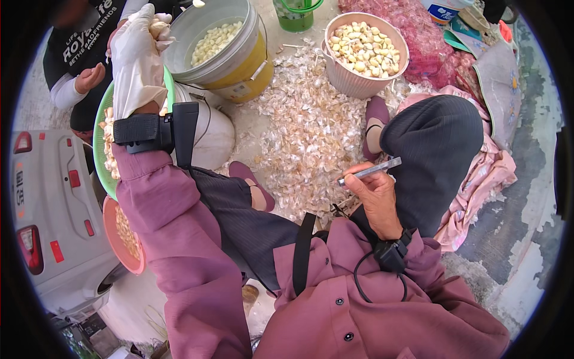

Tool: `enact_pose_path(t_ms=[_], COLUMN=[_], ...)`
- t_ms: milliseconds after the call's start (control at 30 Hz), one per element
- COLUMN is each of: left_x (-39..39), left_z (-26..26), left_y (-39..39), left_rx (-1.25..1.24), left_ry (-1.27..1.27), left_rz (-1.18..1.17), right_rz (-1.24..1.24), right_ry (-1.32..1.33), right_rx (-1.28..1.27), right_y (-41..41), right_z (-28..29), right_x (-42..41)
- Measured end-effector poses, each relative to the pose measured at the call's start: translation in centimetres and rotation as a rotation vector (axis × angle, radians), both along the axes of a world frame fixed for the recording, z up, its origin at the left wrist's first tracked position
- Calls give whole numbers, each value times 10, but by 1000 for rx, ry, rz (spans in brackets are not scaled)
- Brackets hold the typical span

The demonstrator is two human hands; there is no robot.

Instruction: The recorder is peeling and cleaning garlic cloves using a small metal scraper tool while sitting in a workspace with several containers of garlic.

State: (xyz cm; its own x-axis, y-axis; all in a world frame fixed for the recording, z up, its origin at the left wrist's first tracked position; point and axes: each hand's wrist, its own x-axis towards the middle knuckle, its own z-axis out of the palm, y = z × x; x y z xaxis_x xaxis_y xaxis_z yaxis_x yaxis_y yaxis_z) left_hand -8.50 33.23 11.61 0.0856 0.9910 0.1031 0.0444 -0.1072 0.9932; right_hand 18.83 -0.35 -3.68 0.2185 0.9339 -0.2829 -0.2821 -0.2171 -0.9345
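My left hand [136, 58], in a white glove, reaches up at the upper left, closed on several unpeeled garlic cloves [160, 31] above a green basket [99, 148] of garlic. My bare right hand [376, 193] is over my lap at centre right. Between its thumb and fingers it grips a small utility knife [370, 170], which points to the upper right. Beside my gloved hand a yellow and grey bucket [244, 83] holds peeled garlic cloves [217, 42] in water. A pink bucket [358, 87] full of garlic cloves [365, 49] stands beyond my right foot.
Garlic skins [309, 134] cover the floor between my feet. A white bucket [215, 134] supports the basket side; an orange basin [110, 224] sits lower left. Pink mesh sacks [412, 40] lie upper right, near a green pail [298, 18]. Another person [85, 49] is at upper left.
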Motion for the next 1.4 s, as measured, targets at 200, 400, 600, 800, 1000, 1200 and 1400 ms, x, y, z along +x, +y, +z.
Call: enact_pose_path(t_ms=[200,400,600,800,1000,1200,1400], left_x=[63,82,88,95,102,96,103], left_z=[-30,-89,-128,-116,-110,-119,-116], left_y=[-135,-260,-319,-326,-334,-332,-333], left_rx=[-244,-690,-896,-910,-957,-906,-885], left_ry=[-415,-369,-748,-685,-691,-553,-504], left_rz=[-131,-232,-215,-138,-44,-153,-162], right_rz=[-52,93,194,299,264,257,210], right_ry=[42,46,-182,-691,-698,-469,-276], right_rx=[-21,123,258,538,558,387,311], right_y=[2,9,2,10,10,4,0], right_z=[-7,-1,16,28,29,28,31], right_x=[6,2,-12,-17,-21,-24,-25])
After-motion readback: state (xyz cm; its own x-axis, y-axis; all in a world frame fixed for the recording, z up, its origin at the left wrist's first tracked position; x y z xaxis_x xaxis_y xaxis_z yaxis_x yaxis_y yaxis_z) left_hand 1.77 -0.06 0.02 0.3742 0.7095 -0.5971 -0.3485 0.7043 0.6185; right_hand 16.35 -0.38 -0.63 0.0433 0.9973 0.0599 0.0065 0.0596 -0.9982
